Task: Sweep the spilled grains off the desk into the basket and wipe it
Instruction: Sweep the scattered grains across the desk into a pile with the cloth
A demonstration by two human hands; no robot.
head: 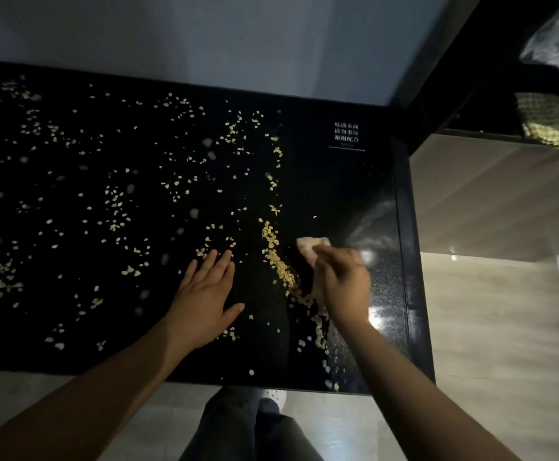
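Note:
Pale yellow grains (pixel 273 252) lie scattered over most of a black glass desk (pixel 348 194). A denser ridge of them runs diagonally just left of my right hand. My right hand (pixel 343 287) grips a small pale cloth (pixel 311 249) and presses it on the desk near the right side. My left hand (pixel 205 296) lies flat on the glass with fingers straight and spread, among loose grains. No basket is in view.
The desk's right edge (pixel 408 247) borders a light floor. A white label with printed characters (pixel 347 135) sits at the desk's far right corner. A dark shelf unit at upper right holds a woven yellowish item (pixel 544 119). My legs and a shoe (pixel 273 397) stand at the near edge.

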